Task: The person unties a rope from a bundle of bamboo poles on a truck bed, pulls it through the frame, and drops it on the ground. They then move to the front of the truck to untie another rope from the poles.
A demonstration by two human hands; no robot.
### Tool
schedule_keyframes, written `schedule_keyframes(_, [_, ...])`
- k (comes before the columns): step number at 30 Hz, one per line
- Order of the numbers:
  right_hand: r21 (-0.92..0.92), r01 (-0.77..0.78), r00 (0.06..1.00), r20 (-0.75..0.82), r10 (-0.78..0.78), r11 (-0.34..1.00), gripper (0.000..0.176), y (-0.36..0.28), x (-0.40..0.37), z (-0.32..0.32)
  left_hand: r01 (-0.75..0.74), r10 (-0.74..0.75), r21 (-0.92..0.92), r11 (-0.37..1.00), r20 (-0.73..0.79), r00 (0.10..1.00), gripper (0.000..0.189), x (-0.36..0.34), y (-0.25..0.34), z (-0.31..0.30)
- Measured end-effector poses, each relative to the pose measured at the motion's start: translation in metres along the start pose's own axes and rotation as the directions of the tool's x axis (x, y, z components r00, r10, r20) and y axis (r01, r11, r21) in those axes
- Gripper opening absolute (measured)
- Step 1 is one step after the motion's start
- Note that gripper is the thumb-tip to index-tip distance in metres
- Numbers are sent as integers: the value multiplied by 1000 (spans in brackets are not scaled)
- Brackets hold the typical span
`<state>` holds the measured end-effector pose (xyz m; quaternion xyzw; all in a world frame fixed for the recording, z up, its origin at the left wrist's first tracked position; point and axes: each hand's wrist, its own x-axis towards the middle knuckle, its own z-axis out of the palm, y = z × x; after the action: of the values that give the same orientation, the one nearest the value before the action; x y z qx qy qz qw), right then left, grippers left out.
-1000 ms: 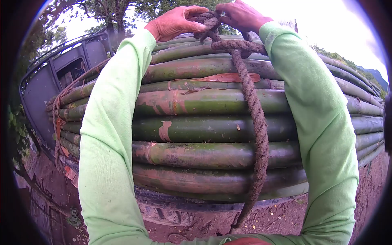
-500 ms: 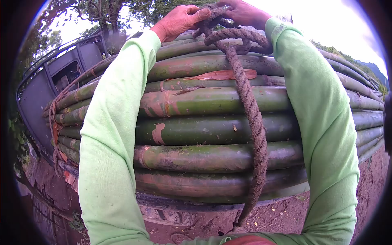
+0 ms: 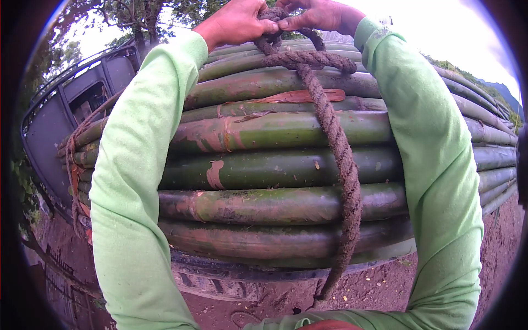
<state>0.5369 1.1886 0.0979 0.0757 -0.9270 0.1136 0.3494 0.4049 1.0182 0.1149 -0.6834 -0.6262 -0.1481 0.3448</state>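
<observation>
A thick, dirt-coated rope (image 3: 334,129) runs down over the side of a stack of green bamboo poles (image 3: 264,132). At the top of the stack it bends into loops and a loose knot. My left hand (image 3: 237,23) is closed on the rope at the upper left of these loops. Just right of it, my right hand (image 3: 319,15) pinches the same rope, its thumb close to my left thumb. Below the hands, one rope loop lies across the upper poles. Some fingertips are hidden behind the rope and by the top of the view.
A dark metal truck cab frame (image 3: 82,93) stands at the left. Thinner rope (image 3: 71,165) wraps the poles' left part. Under the load runs a truck bed edge (image 3: 214,283), above brown dirt ground (image 3: 379,286). Trees (image 3: 143,22) rise behind.
Both hands have drawn closer together at the knot, and the left forearm has shifted slightly left. The loop below them has dropped lower and flattened on the poles.
</observation>
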Motion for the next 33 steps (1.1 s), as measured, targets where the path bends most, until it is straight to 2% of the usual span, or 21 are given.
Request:
schedule_keyframes(1, [-185,33,998,-50,-43,982,55,-4,3,2,-53,59,132,990,-44,997,26,0,2,0])
schedule_keyframes(2, [-266,21,993,-106,-51,964,50,-9,6,7,-93,116,262,961,-75,990,26,-2,4,0])
schedule_keyframes(4, [-422,-18,972,-221,-83,906,42,-14,10,18,-94,134,268,959,-135,982,26,-6,9,0])
schedule_keyframes(5, [-591,37,921,-292,-256,806,29,-7,16,29,-92,143,293,952,-158,977,26,-6,11,0])
schedule_keyframes(6, [-467,-62,959,-274,-78,882,40,3,16,27,-87,151,318,944,-184,971,26,-8,12,0])
schedule_keyframes(8, [-212,-301,950,-150,273,930,78,-24,-3,22,-100,204,468,878,-177,963,29,-21,2,0])
schedule_keyframes(9, [9,-480,876,54,479,877,70,-26,-8,14,-109,233,539,835,-168,958,31,-27,-4,-1])
schedule_keyframes(10, [124,-468,884,60,464,875,64,-21,-8,14,-117,264,607,786,-158,952,33,-31,-5,-3])
schedule_keyframes(11, [238,-451,891,62,450,860,59,-11,-5,15,-137,274,576,806,-158,949,27,-40,9,-4])
schedule_keyframes(14, [494,-412,883,10,469,766,29,5,8,-6,101,56,535,839,-269,961,31,-55,-10,-3])
schedule_keyframes(15, [551,-347,886,-73,457,759,21,6,6,-16,345,-250,411,844,-267,931,35,-54,-30,-9])
schedule_keyframes(16, [600,-278,880,-155,450,750,19,-7,0,-27,575,-532,286,766,-219,818,44,-54,-46,-15])
schedule_keyframes(17, [717,-161,893,-188,410,678,11,-29,-11,-34,647,-633,136,750,-135,762,47,-58,-49,-20])
schedule_keyframes(19, [716,28,909,-308,279,698,10,-67,-35,-44,766,-764,-144,627,83,640,52,-65,-47,-30])
schedule_keyframes(20, [708,120,905,-367,217,695,9,-85,-48,-46,662,-670,-138,737,-16,742,55,-68,-43,-31])
schedule_keyframes(22, [750,114,883,-377,280,652,23,-120,-73,-47,422,-432,-92,902,-199,880,60,-78,-29,-26])
schedule_keyframes(23, [761,86,862,-380,334,643,35,-135,-86,-47,442,-496,-371,816,-59,866,74,-89,-3,-35])
schedule_keyframes(26, [718,78,905,-341,253,691,44,-140,-102,-24,339,-412,-683,647,61,909,84,-119,20,-45])
schedule_keyframes(30, [576,-41,907,-321,273,816,27,-205,-131,-34,147,-262,-754,640,-34,965,78,-158,71,-44])
schedule_keyframes(32, [492,16,919,-351,181,870,29,-224,-138,-29,14,-173,-720,694,-148,974,72,-176,110,-43])
schedule_keyframes(33, [478,55,928,-349,133,877,28,-242,-150,-22,-23,-169,-719,694,-194,966,77,-184,120,-36])
